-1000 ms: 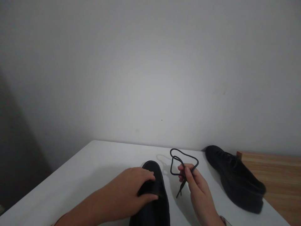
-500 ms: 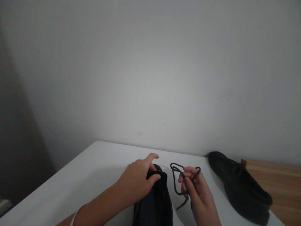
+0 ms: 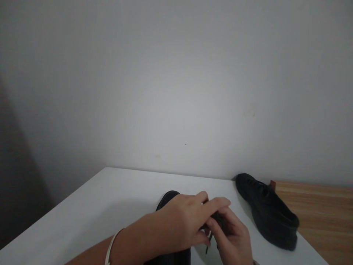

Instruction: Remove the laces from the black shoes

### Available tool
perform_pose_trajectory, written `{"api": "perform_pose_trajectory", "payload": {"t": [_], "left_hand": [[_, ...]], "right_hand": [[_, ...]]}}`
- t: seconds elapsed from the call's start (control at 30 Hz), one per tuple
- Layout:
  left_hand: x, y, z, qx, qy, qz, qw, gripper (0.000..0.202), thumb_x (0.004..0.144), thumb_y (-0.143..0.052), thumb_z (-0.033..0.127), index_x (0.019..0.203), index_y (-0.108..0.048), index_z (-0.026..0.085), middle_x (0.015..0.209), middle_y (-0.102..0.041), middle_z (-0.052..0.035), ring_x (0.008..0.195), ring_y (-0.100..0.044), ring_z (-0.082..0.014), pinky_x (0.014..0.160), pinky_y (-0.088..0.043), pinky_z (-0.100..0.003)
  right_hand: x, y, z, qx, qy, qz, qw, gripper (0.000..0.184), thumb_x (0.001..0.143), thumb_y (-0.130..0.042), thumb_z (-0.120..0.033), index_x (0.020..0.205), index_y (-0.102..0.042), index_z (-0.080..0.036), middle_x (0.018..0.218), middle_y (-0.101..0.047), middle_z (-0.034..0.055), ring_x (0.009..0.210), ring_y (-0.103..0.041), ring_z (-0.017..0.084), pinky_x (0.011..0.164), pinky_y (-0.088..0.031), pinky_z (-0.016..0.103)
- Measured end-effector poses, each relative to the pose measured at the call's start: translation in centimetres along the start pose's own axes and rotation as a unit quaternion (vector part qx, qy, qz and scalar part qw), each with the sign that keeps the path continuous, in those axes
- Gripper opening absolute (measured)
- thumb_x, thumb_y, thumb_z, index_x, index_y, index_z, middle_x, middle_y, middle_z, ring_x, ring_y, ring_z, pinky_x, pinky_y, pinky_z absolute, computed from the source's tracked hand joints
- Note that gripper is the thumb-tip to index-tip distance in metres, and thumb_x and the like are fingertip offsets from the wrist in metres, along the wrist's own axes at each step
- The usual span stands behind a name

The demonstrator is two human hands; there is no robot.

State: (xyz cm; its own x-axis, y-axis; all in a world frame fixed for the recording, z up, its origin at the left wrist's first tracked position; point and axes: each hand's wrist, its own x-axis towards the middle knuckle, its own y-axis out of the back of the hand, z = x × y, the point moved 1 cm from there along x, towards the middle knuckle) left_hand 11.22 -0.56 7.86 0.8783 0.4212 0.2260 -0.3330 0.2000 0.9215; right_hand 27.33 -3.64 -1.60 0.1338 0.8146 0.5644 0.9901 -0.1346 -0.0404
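Observation:
In front of me a black shoe [image 3: 167, 198] rests on the white table with its toe towards the wall. My left hand [image 3: 184, 217] crosses above it and hides most of its top. My right hand [image 3: 233, 233] is closed on a bunched dark shoelace [image 3: 207, 248] just right of the shoe. A loose end of the lace dangles below the fingers. The left fingers curl over the same bunch and meet the right fingertips. Exactly how the lace runs between the two hands is hidden.
A second black shoe [image 3: 268, 213] lies at the right of the white table [image 3: 121, 187], its toe near the wall. Beyond it is a wood-grain board [image 3: 317, 213]. A grey wall [image 3: 176, 92] rises behind the table's back edge.
My left hand has let go of the shoe's tongue and moved right to the lace in my right hand. The lace loops, spread out before, are now bunched between both hands.

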Motion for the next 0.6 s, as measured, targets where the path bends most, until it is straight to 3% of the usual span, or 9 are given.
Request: {"api": "perform_pose_trajectory", "payload": {"t": [0.1,0.2,0.3,0.37,0.43,0.53,0.6], "left_hand": [[0.1,0.0,-0.5,-0.099,0.045,0.038,0.993,0.056,0.084,-0.078,0.014,0.134,-0.054,0.016,0.122,-0.070,-0.0097,0.110,-0.067,-0.0245,0.094,-0.050,-0.032],[-0.1,1.0,-0.5,-0.173,0.060,0.115,0.976,0.017,0.094,-0.061,0.012,0.107,-0.070,0.017,0.101,-0.075,-0.0036,0.094,-0.068,-0.0176,0.087,-0.049,-0.025],[-0.9,2.5,-0.5,-0.244,0.102,0.227,0.937,0.019,0.095,-0.054,0.018,0.092,-0.072,0.020,0.080,-0.069,0.0019,0.073,-0.063,-0.0120,0.070,-0.049,-0.020],[-2.3,3.6,-0.8,-0.301,0.157,0.311,0.888,0.016,0.095,-0.058,0.028,0.092,-0.072,0.021,0.073,-0.066,0.0037,0.065,-0.059,-0.0107,0.060,-0.047,-0.017],[-4.7,4.6,-1.6,-0.343,0.196,0.392,0.831,0.019,0.091,-0.065,0.038,0.092,-0.072,0.021,0.070,-0.066,0.0034,0.062,-0.059,-0.0105,0.057,-0.048,-0.016],[-10.3,5.5,-3.6,-0.353,0.249,0.505,0.747,0.034,0.079,-0.078,0.053,0.089,-0.073,0.021,0.071,-0.068,0.0041,0.067,-0.060,-0.0104,0.060,-0.050,-0.012],[-15.0,5.5,-5.3,-0.334,0.284,0.539,0.719,0.032,0.077,-0.081,0.051,0.086,-0.074,0.021,0.074,-0.071,0.0048,0.070,-0.062,-0.0106,0.062,-0.051,-0.012]], "right_hand": [[0.6,-0.3,0.0,0.037,0.020,0.033,0.999,0.012,0.087,-0.077,-0.029,0.098,-0.072,-0.029,0.086,-0.073,-0.0006,0.074,-0.071,0.013,0.066,-0.058,0.017],[0.9,-0.5,0.3,0.061,0.023,0.053,0.996,0.011,0.091,-0.072,-0.036,0.099,-0.068,-0.030,0.089,-0.070,-0.0013,0.080,-0.069,0.013,0.069,-0.057,0.018],[1.0,-0.4,0.8,0.068,0.014,0.052,0.996,0.013,0.099,-0.060,-0.038,0.100,-0.067,-0.028,0.095,-0.068,0.0001,0.085,-0.067,0.014,0.077,-0.055,0.022],[1.0,-0.3,1.2,0.066,0.005,0.045,0.997,0.018,0.102,-0.053,-0.039,0.100,-0.067,-0.027,0.097,-0.067,0.0007,0.084,-0.065,0.014,0.079,-0.053,0.024],[1.1,-0.2,1.6,0.061,-0.006,0.031,0.998,0.021,0.103,-0.051,-0.038,0.097,-0.068,-0.026,0.092,-0.067,0.0002,0.078,-0.063,0.013,0.075,-0.051,0.024],[0.9,-0.1,2.0,0.054,-0.027,0.000,0.998,0.025,0.102,-0.053,-0.037,0.088,-0.069,-0.023,0.082,-0.065,-0.0002,0.069,-0.059,0.012,0.067,-0.048,0.022],[0.6,-0.1,2.1,0.054,-0.042,-0.021,0.997,0.028,0.102,-0.053,-0.036,0.084,-0.068,-0.023,0.079,-0.064,-0.0001,0.067,-0.058,0.013,0.063,-0.048,0.022]]}}
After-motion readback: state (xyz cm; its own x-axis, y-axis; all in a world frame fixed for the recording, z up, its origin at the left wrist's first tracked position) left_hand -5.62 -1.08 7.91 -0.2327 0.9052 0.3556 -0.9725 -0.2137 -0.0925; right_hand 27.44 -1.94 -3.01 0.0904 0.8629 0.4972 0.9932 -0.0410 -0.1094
